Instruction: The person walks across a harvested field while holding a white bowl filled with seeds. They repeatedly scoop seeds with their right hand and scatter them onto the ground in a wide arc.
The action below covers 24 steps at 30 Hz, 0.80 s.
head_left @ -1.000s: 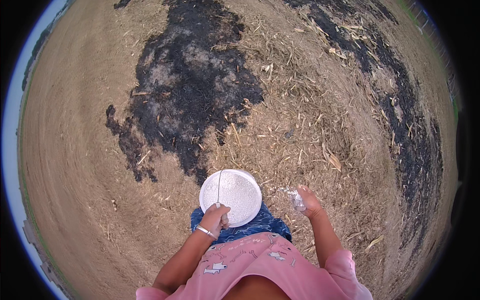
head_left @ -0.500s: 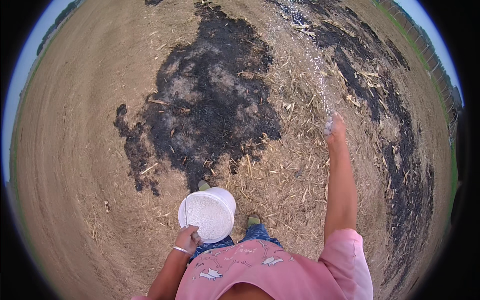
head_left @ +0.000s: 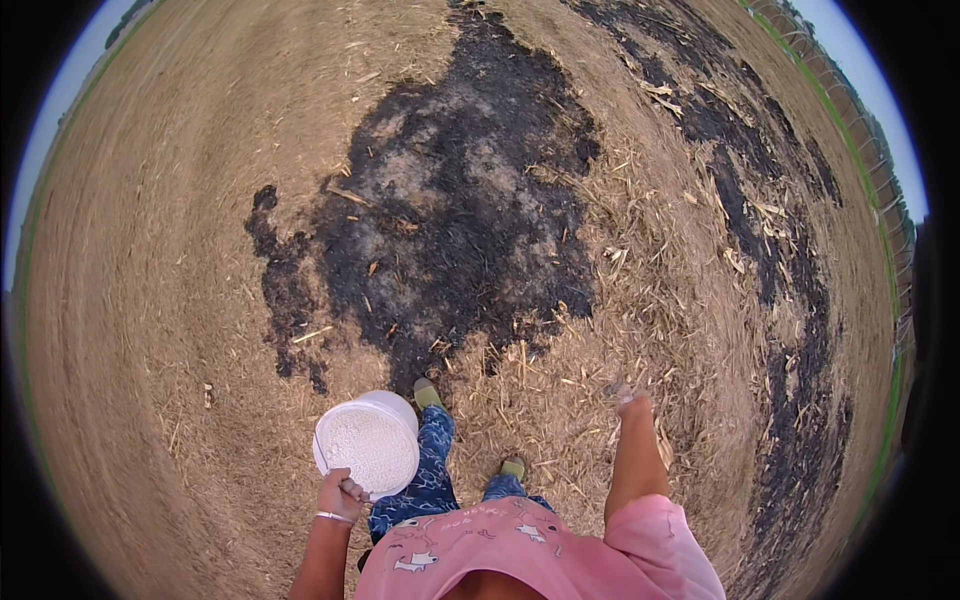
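Observation:
A white bucket (head_left: pixel 402 412), filled with whitish granules (head_left: pixel 370 450), hangs tilted in front of my left leg. My left hand (head_left: pixel 342 494) is closed at the bucket's near left side, where its thin wire handle meets the fingers. My right hand (head_left: pixel 632 400) hangs out to the right, low over the straw-strewn ground. Its fingers are small and smeared by motion, so whether they hold anything cannot be made out. No granules show in the air around it.
A large black burnt patch (head_left: pixel 460 200) spreads over the dry soil ahead. Another charred strip (head_left: pixel 785 300) runs along the right. Pale stalks and husks (head_left: pixel 650 240) litter the ground between them. My greenish shoes (head_left: pixel 427 392) stand on straw, the left one forward. Curved frames (head_left: pixel 850 95) line the far right edge.
My right hand has dropped back toward my body from its outstretched reach, and the stream of white granules leaving it is gone. The bucket has shifted left, and my left leg has come forward.

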Tool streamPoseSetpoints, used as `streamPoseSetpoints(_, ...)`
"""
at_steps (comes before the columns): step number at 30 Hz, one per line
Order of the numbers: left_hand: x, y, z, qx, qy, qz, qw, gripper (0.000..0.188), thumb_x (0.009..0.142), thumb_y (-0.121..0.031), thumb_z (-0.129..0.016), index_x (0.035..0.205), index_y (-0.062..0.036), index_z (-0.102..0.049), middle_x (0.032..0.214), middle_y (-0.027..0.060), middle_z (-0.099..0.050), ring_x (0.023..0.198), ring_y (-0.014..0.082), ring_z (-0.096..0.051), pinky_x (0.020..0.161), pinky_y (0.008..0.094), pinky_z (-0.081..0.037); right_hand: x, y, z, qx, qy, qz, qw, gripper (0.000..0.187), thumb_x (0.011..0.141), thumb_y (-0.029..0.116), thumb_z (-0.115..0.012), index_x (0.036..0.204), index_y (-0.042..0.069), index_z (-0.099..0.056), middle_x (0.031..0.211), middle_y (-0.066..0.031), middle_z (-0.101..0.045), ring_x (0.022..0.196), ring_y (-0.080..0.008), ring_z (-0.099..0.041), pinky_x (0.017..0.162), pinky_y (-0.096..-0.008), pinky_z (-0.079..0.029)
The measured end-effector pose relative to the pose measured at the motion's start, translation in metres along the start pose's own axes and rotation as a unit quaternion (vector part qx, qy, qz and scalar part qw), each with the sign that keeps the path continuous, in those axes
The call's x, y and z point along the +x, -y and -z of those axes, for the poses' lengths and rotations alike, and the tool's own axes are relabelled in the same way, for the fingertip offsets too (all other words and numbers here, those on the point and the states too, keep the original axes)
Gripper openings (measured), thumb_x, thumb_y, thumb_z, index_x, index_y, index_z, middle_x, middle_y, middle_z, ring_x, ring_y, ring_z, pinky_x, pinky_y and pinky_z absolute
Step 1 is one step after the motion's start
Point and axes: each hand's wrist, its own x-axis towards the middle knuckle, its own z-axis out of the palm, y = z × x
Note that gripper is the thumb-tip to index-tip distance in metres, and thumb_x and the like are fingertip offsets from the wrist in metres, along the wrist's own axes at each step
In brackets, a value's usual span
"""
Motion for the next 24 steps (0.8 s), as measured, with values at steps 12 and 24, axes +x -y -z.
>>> streamPoseSetpoints(12, 0.025, -0.052, 0.038, -0.093, -0.071, 0.012, 0.993, 0.021, 0.069, -0.015, -0.052, 0.059, -0.0168, -0.033, 0.045, -0.0032, -0.026, 0.041, 0.0133, -0.028, 0.046, 0.0328, -0.029, -0.21, -0.094, -0.213, -0.343, 0.368, 0.132, 0.854, 0.027, 0.086, 0.018, -0.042, 0.113, 0.012, -0.043, 0.054, 0.0037, -0.04, 0.038, -0.0049, -0.036, 0.029, -0.0179, -0.026)
streamPoseSetpoints(24, 0.04, -0.1, 0.008, -0.05, -0.044, -0.003, 0.998, 0.017, 0.072, -0.011, -0.052, 0.065, -0.0154, -0.037, 0.046, -0.0037, -0.027, 0.039, 0.0115, -0.028, 0.042, 0.0312, -0.03, -0.362, -0.278, -0.346, -0.271, 0.666, 0.139, 0.681, 0.063, 0.081, 0.025, -0.055, 0.128, 0.003, -0.02, 0.129, -0.0175, -0.024, 0.116, -0.0337, -0.032, 0.085, -0.0505, -0.04)
